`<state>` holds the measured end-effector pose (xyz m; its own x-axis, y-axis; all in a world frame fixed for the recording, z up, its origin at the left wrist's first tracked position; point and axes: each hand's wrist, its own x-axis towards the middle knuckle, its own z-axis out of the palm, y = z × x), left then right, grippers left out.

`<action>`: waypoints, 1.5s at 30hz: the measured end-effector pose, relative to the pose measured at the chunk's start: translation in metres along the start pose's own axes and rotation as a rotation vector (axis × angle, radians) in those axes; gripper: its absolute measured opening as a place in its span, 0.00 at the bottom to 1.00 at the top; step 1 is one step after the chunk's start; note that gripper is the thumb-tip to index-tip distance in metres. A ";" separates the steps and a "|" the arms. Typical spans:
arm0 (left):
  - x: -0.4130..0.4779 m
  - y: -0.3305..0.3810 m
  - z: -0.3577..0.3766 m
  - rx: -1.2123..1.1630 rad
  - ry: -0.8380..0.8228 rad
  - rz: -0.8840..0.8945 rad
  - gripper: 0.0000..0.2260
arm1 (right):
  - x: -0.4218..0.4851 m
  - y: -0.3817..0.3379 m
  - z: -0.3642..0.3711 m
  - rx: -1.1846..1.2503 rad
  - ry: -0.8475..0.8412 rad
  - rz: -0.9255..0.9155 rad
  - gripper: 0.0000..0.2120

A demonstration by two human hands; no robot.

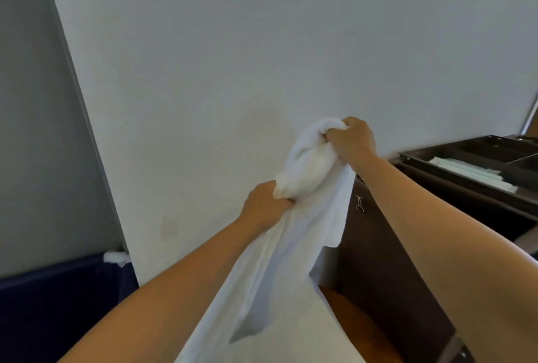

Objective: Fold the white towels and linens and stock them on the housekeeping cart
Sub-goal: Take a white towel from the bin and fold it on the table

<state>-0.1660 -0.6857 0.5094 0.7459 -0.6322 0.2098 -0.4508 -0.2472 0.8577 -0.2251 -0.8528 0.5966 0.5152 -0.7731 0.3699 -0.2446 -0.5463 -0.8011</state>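
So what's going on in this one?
A person holds a white towel up in front of a pale wall, gripping it with both hands. The left hand bunches it lower down and the right hand grips it higher up. The towel is not yet folded, and its loose length hangs down between the arms. The dark housekeeping cart stands to the right, with folded white linens already on top.
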 end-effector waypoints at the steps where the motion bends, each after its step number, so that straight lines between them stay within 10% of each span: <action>1: 0.006 0.005 0.001 -0.006 0.037 0.023 0.19 | 0.006 0.006 -0.002 0.003 -0.007 0.000 0.08; 10: 0.069 0.059 0.045 -0.586 0.298 -0.060 0.08 | 0.041 0.060 -0.009 0.028 -0.211 0.011 0.21; 19: 0.110 0.095 0.118 -0.578 0.270 -0.162 0.06 | 0.073 0.130 -0.049 0.153 -0.206 0.092 0.22; 24: 0.104 0.067 0.124 -0.176 0.140 -0.169 0.06 | 0.055 0.177 -0.025 0.162 -0.303 0.188 0.37; 30: 0.062 -0.034 0.129 0.598 -0.155 -0.358 0.06 | -0.035 0.249 0.033 0.308 -0.510 0.307 0.29; 40: -0.083 -0.197 0.161 1.012 -0.301 -0.837 0.17 | -0.178 0.349 0.117 0.069 -1.155 0.631 0.38; 45: -0.115 -0.219 0.167 1.013 -0.320 -1.053 0.28 | -0.177 0.350 0.120 -0.320 -1.206 0.345 0.29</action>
<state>-0.2356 -0.6816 0.2190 0.8609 0.0580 -0.5055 -0.0287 -0.9864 -0.1621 -0.3035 -0.8682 0.1939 0.7564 -0.2034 -0.6216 -0.6108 -0.5595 -0.5602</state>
